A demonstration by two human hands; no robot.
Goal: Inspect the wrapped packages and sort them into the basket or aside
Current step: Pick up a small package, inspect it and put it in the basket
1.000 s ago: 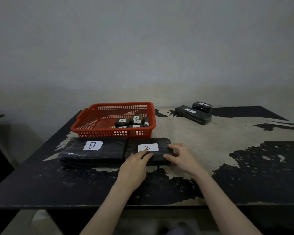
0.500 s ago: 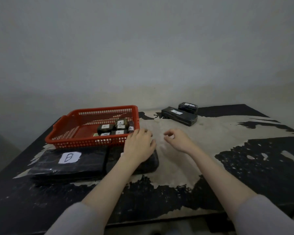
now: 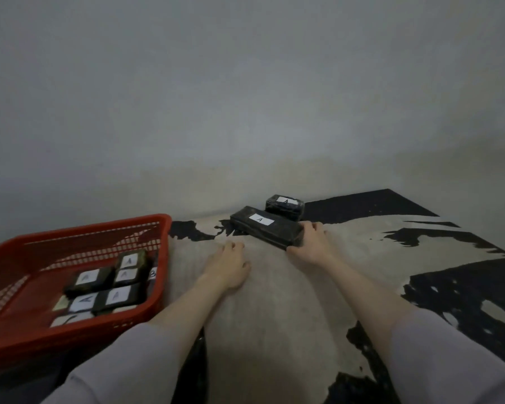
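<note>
Black plastic-wrapped long package, labelled A, was taken at its near end by the right hand.

Right grip was curled round that end, thumb low on the front face and fingers over the far edge; the package lay flat on the worn, patchy desk, just in front of a smaller black wrapped package also marked A. Left hand hovered near, fingers loosely spread, holding nothing. Red plastic slotted basket stood to the left, already carrying several small labelled packages. Risk noted: a one-ended hold on slick film could let the long package tip or slide during transfer, or nudge its smaller neighbour.
</note>
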